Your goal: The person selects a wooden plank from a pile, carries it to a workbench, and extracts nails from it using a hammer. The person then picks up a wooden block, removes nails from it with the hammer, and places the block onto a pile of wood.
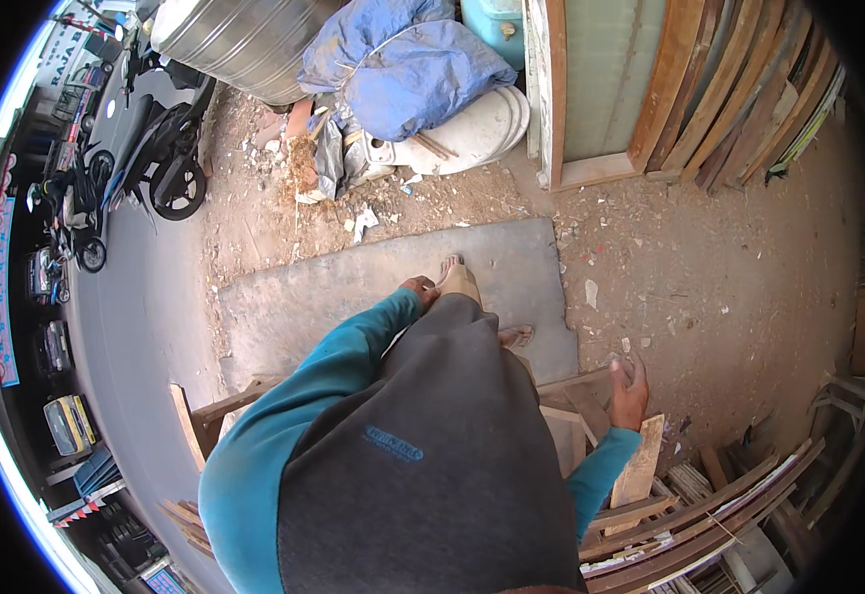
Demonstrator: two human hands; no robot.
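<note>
My left hand is beside the tan trouser leg, its fingers curled closed. Whatever may be inside those fingers is too small to make out. On the other side my right hand hangs out from my body with its fingers apart, holding nothing. Just below it a light wooden board leans among stacked lumber. Under my sandalled feet lies a flat grey sheet on the dirt ground.
Wooden frames stand at the far right. A blue tarp lies over a pale oval slab beside a metal drum. Curved wooden pieces are piled at the near right. Motorcycles line the road at left.
</note>
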